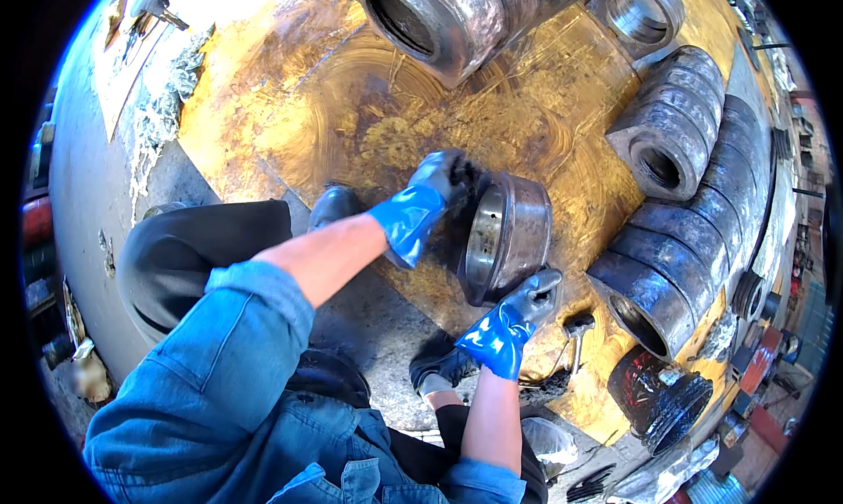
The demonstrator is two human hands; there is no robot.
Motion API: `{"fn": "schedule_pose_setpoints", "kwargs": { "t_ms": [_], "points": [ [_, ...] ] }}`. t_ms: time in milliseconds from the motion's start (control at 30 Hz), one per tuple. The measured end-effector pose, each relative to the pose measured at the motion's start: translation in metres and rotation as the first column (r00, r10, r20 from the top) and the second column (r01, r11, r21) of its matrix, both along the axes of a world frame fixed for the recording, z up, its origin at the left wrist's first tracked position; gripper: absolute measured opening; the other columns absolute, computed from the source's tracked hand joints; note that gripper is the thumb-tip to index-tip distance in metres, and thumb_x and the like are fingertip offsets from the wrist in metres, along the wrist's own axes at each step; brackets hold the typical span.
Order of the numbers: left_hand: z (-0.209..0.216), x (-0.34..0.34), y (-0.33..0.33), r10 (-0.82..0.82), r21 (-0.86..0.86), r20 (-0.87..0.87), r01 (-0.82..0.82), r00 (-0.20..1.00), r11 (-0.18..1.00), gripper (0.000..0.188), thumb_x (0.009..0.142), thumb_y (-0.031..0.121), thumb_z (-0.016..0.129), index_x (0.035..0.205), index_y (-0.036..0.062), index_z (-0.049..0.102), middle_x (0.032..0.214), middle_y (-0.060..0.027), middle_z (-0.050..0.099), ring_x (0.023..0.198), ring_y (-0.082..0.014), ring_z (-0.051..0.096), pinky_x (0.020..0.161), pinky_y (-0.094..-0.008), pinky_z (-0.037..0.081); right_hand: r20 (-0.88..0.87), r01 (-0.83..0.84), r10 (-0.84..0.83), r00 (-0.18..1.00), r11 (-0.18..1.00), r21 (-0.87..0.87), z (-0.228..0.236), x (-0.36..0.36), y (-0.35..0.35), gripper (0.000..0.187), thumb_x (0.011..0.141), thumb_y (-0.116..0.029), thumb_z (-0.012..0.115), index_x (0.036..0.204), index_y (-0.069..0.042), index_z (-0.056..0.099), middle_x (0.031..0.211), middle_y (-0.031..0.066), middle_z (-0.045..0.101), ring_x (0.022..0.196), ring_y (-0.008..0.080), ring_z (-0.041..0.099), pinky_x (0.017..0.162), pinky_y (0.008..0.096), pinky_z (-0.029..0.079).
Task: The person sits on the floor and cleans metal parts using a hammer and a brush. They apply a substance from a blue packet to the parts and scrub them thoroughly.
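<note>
A thick steel ring [520, 232] stands on its edge on the oily yellow sheet in front of me, its hollow side turned left. My left hand [443, 177], in a grey and blue rubber glove, is closed around a dark, shaggy wad [471, 186] at the ring's upper left edge. What the wad is made of cannot be made out. Gloved the same way, my right hand [534, 300] has its fingers curled at the ring's near lower rim and steadies it there. Its fingertips are partly hidden.
Rows of similar steel rings [672, 241] lie along the right, with a large cylinder [465, 21] at the top. A brush [577, 337] and a black-smeared bucket [654, 399] are near my right hand. Crumpled grey sheeting [171, 91] lies at the left.
</note>
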State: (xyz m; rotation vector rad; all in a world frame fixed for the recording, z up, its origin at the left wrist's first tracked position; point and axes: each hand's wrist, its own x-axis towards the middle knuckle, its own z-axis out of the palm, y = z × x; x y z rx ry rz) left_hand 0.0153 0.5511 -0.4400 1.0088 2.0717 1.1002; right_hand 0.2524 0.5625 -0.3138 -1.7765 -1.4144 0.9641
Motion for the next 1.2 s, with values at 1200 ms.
{"fn": "schedule_pose_setpoints", "kwargs": {
  "t_ms": [1200],
  "points": [
    [-0.088, -0.052, 0.096, -0.718, -0.471, -0.627, 0.587, 0.303, 0.659, 0.024, 0.098, 0.023, 0.058, 0.116, 0.0267, 0.073, 0.115, -0.0016, 0.073, 0.106, -0.0314, 0.068, 0.083, -0.0529, 0.054, 0.005, 0.005, -0.005, 1.000, 0.996, -0.085, -0.010, 0.007, -0.001, 0.058, 0.110, -0.053, 0.041, 0.090, -0.001, 0.058, 0.085, 0.0027, 0.055, 0.078, 0.0150, 0.043, 0.070, 0.0319, 0.043]
  ]
}}
